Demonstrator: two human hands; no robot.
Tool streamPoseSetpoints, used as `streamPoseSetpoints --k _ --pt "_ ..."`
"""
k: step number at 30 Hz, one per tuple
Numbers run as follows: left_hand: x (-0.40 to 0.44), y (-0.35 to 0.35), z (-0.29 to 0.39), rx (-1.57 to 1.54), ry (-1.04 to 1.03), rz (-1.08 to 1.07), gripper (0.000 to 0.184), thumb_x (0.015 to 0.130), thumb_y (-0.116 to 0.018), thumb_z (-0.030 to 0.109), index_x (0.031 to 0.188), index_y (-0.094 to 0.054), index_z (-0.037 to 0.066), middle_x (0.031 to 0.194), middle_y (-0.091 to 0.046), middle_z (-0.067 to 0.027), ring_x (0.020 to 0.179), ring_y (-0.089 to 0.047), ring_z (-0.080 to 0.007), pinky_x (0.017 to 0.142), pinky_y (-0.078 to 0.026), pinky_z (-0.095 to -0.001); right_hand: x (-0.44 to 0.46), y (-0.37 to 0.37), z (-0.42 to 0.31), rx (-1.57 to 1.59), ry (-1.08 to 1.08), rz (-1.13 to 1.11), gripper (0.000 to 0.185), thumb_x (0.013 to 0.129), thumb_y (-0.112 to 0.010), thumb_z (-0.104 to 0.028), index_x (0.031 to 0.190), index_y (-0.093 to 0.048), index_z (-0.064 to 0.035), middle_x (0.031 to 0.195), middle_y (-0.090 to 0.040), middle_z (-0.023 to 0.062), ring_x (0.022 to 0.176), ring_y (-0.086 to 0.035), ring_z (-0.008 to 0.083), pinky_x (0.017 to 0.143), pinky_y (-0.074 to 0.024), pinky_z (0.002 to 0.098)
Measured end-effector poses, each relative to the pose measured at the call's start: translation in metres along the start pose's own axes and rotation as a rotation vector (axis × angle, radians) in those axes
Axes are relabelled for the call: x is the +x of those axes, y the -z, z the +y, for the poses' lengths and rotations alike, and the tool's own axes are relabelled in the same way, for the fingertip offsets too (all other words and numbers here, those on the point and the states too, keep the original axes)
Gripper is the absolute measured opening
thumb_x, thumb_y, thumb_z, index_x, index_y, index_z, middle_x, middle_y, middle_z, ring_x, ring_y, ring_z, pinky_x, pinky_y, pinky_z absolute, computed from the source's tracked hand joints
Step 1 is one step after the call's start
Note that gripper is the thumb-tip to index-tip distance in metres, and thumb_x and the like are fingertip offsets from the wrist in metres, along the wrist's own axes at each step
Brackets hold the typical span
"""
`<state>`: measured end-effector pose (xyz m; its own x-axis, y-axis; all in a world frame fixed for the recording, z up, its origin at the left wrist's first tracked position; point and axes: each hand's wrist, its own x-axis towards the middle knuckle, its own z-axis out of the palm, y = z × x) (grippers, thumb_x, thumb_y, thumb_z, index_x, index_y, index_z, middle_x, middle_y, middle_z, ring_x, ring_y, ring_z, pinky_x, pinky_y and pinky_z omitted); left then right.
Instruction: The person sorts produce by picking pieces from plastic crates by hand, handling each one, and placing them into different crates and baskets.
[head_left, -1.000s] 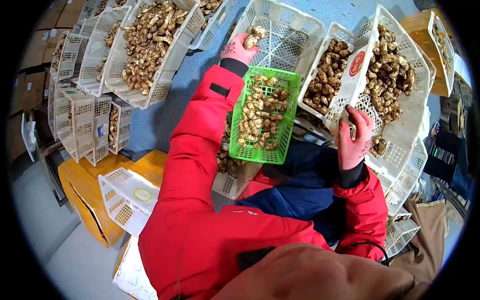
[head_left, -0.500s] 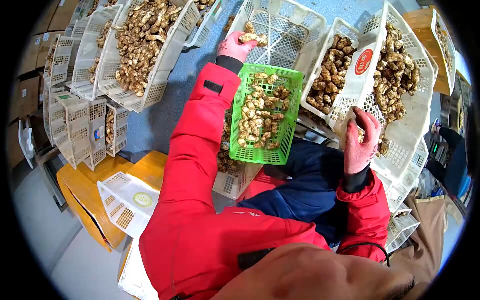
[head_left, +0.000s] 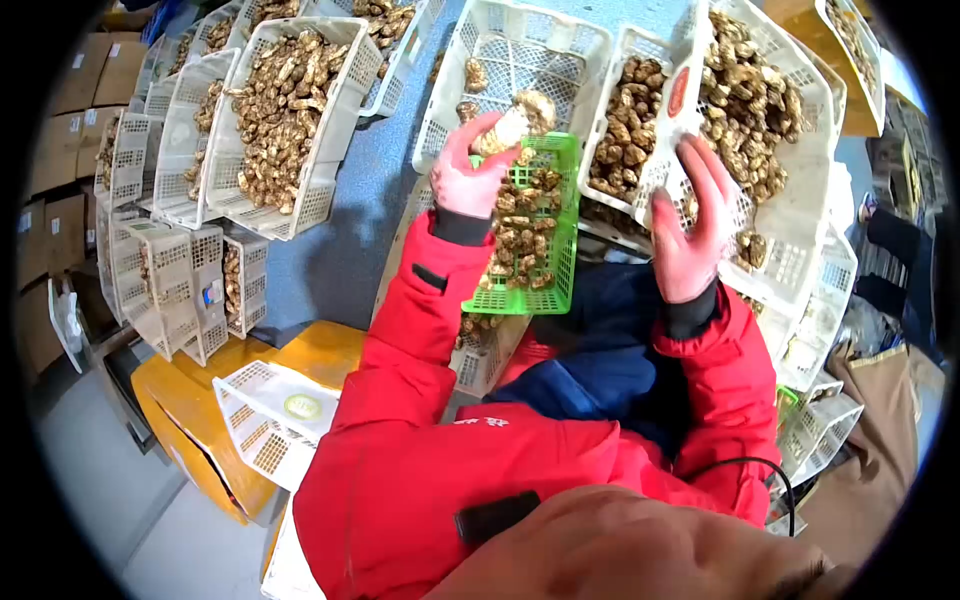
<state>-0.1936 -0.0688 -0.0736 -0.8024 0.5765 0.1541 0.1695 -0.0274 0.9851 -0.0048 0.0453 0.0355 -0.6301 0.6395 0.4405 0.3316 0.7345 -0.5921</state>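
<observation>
My left hand (head_left: 468, 172), in a pink glove, is closed around a pale, brown-flecked mushroom (head_left: 508, 130); another seems bunched against it. It is over the far end of a green plastic basket (head_left: 567, 250), where brown mushrooms lie in rows. Just beyond stands a white crate (head_left: 436, 125) with a few mushrooms inside. My right hand (head_left: 692, 235), also gloved in pink, has its fingers apart and holds nothing. It hovers at the near side of a white crate (head_left: 775, 215) heaped with mushrooms (head_left: 745, 110).
A smaller white crate (head_left: 600, 185) of mushrooms stands between the two larger ones. More filled crates (head_left: 325, 185) line the left side. An orange box (head_left: 180, 410) and a white crate (head_left: 265, 405) are near my left elbow. Cardboard boxes (head_left: 60, 155) are stacked far left.
My left hand has come back toward me from the far crate, bringing the mushroom over the green basket. My right hand stays raised, its fingers now straighter. The whole view has shifted slightly.
</observation>
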Motion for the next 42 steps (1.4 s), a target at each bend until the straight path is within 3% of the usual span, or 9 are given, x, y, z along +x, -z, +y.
streamPoseSetpoints --k 5,9,11,15,16,28,31,35,42 --pt "-0.06 -0.017 0.052 -0.17 0.061 -0.086 0.049 0.064 -0.069 -0.005 0.11 -0.051 -0.003 0.11 -0.054 -0.0126 0.1 -0.052 -0.0172 0.087 -0.041 -0.0276 0.004 -0.04 -0.013 1.069 -0.566 -0.388 0.046 0.082 -0.058 -0.014 0.124 -0.042 -0.0014 0.107 -0.053 0.0023 0.088 -0.05 0.0076 0.079 -0.0414 0.0216" --pt "-0.082 -0.004 0.085 -0.039 0.129 -0.332 0.049 0.075 -0.061 0.004 0.119 -0.041 -0.005 0.106 -0.054 -0.0129 0.097 -0.055 -0.019 0.083 -0.043 -0.0274 -0.004 -0.01 -0.026 0.926 -0.555 -0.521 0.04 0.081 -0.057 -0.014 0.119 -0.049 -0.0022 0.1 -0.055 0.0016 0.077 -0.049 0.0055 0.069 -0.0425 0.0207" --pt "-0.088 0.005 0.086 -0.409 0.62 -0.447 0.04 0.079 -0.06 0.01 0.114 -0.045 -0.003 0.092 -0.058 -0.0084 0.075 -0.059 -0.0156 0.062 -0.046 -0.0239 -0.008 -0.001 -0.031 0.817 -0.519 -0.586 0.039 0.081 -0.057 -0.014 0.117 -0.05 -0.0023 0.098 -0.056 0.0026 0.076 -0.049 0.0058 0.068 -0.0429 0.0211" --pt "-0.096 0.0 0.095 -0.385 0.591 -0.511 0.023 0.084 -0.056 0.016 0.099 -0.049 0.0 0.083 -0.058 -0.0085 0.063 -0.058 -0.0145 0.05 -0.043 -0.0234 -0.015 0.014 -0.043 0.832 -0.464 -0.576 0.04 0.081 -0.056 -0.016 0.118 -0.05 -0.0027 0.095 -0.056 0.0037 0.076 -0.05 0.0068 0.068 -0.0437 0.0223" --pt "-0.099 -0.001 0.097 -0.393 0.607 -0.514 0.023 0.084 -0.056 0.016 0.099 -0.049 0.0 0.082 -0.058 -0.0091 0.062 -0.058 -0.0145 0.05 -0.043 -0.0233 -0.019 0.012 -0.042 0.823 -0.426 -0.516 0.037 0.081 -0.058 -0.019 0.117 -0.053 -0.0095 0.072 -0.056 -0.0044 0.051 -0.037 0.0006 0.044 -0.0291 0.0164" --pt "-0.116 -0.019 0.096 -0.354 0.462 -0.512 0.03 0.081 -0.058 0.019 0.104 -0.049 0.001 0.084 -0.059 -0.0087 0.073 -0.059 -0.0156 0.058 -0.046 -0.0237 -0.027 0.02 -0.026 0.657 -0.224 -0.494 0.039 0.081 -0.055 -0.017 0.116 -0.05 -0.0024 0.094 -0.056 0.0076 0.078 -0.054 0.0111 0.07 -0.0451 0.0245" --pt "-0.117 -0.024 0.103 0.38 -0.003 -0.454 0.029 0.079 -0.059 0.017 0.101 -0.051 0.001 0.082 -0.058 -0.0081 0.08 -0.059 -0.0152 0.06 -0.045 -0.0242 -0.029 0.009 -0.02 0.608 -0.141 -0.477 0.04 0.08 -0.056 -0.018 0.116 -0.049 -0.0014 0.101 -0.057 0.0112 0.088 -0.056 0.0149 0.076 -0.046 0.0267" --pt "-0.121 -0.019 0.093 -0.012 0.533 -0.446 0.02 0.079 -0.057 0.012 0.094 -0.053 0.0 0.081 -0.059 -0.0087 0.071 -0.06 -0.0143 0.056 -0.047 -0.0261 -0.029 0.012 -0.021 0.58 -0.193 -0.498 0.04 0.081 -0.055 -0.018 0.116 -0.049 0.0003 0.1 -0.058 0.0112 0.086 -0.057 0.014 0.075 -0.046 0.0261" --pt "-0.116 -0.016 0.103 -0.344 0.641 -0.427 0.02 0.081 -0.046 0.0 0.101 -0.051 0.0 0.082 -0.057 -0.0061 0.063 -0.054 -0.011 0.051 -0.042 -0.0212 -0.032 0.007 -0.018 0.879 -0.445 -0.461 0.036 0.085 -0.051 -0.015 0.118 -0.049 0.0 0.098 -0.059 0.0071 0.086 -0.054 0.0094 0.076 -0.0434 0.0227"
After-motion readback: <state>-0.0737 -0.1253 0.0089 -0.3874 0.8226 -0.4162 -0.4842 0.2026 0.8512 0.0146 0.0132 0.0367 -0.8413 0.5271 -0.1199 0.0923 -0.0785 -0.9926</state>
